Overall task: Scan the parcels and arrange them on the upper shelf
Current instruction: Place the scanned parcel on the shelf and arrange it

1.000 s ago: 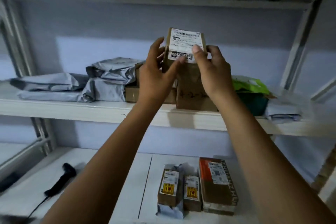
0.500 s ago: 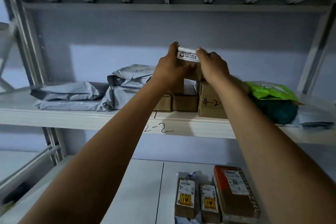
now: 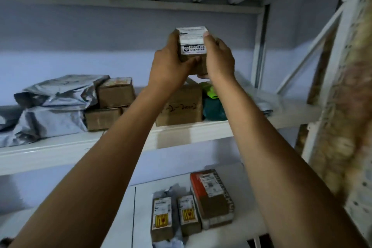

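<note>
My left hand (image 3: 171, 62) and right hand (image 3: 219, 60) both grip the parcel (image 3: 193, 45), one on each side. The fingers are curled round its sides and back, the left thumb lies across the lower front, and the right thumb presses the upper right edge. Some right fingertips show under its bottom edge.

The parcel is a small brown box standing on end, so its long axis runs up and down. Its white label (image 3: 193, 41) faces me and wraps over the top. It sits in the upper middle of the frame, held in the air between my palms, above a brown box with handwriting (image 3: 181, 106) on the upper shelf (image 3: 80, 148).

Left of that box are two smaller stacked boxes (image 3: 114, 93) and crumpled grey bags (image 3: 54, 102), and a green bag (image 3: 212, 107) lies just to its right. The lower shelf (image 3: 118, 217), at the bottom of the frame, carries three labelled parcels (image 3: 188, 214) side by side. Behind is a pale bluish wall (image 3: 100, 46), with white shelf posts (image 3: 259, 46) on the right.
</note>
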{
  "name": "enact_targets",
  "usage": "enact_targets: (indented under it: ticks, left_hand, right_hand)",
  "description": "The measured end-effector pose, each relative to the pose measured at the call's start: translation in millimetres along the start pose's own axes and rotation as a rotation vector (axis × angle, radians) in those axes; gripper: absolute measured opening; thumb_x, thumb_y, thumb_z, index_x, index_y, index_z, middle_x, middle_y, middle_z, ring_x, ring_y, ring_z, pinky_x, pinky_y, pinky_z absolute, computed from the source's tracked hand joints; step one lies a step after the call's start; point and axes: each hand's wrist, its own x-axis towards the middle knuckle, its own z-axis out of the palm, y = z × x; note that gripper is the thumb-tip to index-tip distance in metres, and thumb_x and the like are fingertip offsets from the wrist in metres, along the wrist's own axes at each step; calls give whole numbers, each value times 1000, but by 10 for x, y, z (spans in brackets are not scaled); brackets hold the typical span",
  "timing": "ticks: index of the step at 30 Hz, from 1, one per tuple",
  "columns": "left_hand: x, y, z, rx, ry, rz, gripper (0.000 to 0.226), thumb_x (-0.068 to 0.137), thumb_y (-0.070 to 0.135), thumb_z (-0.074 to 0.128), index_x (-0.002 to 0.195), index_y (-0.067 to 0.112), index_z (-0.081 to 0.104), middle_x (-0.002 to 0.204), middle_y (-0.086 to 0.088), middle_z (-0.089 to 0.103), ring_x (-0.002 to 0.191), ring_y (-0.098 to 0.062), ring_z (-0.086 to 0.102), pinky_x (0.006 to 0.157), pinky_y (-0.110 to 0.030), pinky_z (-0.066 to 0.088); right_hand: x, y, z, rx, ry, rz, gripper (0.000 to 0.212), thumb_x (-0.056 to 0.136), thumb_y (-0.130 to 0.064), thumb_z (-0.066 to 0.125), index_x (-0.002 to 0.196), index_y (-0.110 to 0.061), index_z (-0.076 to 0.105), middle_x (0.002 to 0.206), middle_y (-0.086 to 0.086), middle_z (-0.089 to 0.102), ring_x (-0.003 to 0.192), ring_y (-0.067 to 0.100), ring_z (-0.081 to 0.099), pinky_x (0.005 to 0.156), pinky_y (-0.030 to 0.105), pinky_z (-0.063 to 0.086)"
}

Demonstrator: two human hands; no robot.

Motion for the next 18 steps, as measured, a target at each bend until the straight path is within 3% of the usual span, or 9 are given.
enact_targets:
  ticks: [3,6,8,11,14,18]
  left_hand:
    - [-26,237,396,-15,-34,12,78,87,29,79,154,18,41,133,-2,70,120,-19,67,97,-25,51]
    - [-57,414,768,-19,-86,-5,79,87,30,79,155,19,40,133,-3,70,120,-22,67,98,-28,52]
    - [-83,495,1000,-32,-135,-13,80,88,28,78,156,17,37,134,-5,69,121,-24,67,99,-31,53]
    - [-115,600,1343,-18,-184,-34,82,90,30,74,158,16,31,133,-7,70,118,-27,68,95,-35,56]
    - [-135,636,1597,67,-248,-73,83,91,35,72,159,15,27,127,-13,71,113,-35,67,90,-40,56]
    - [-183,579,1778,358,-344,-74,61,96,45,65,144,15,45,123,-16,69,115,-40,63,100,-49,49]
  right_hand:
    - [70,141,-380,4,77,31,28,87,-66,51,88,-42,66,104,-7,73,100,21,70,87,48,61]
    - [157,274,-774,-39,115,24,35,95,-59,51,105,-32,72,103,-9,73,104,17,68,98,42,55]
    - [217,371,-986,-36,129,47,30,97,-54,53,103,-31,71,97,-12,71,102,16,68,98,41,55]
    - [300,512,-1240,-41,148,81,38,76,-70,49,88,-40,69,102,-9,76,100,17,71,93,44,58]
    - [445,717,-1410,-80,147,93,68,66,-76,41,107,-32,72,110,-3,75,105,21,70,96,45,56]
    - [496,929,-1487,-169,68,192,76,78,-67,36,131,-22,66,124,5,70,116,28,65,101,41,50]
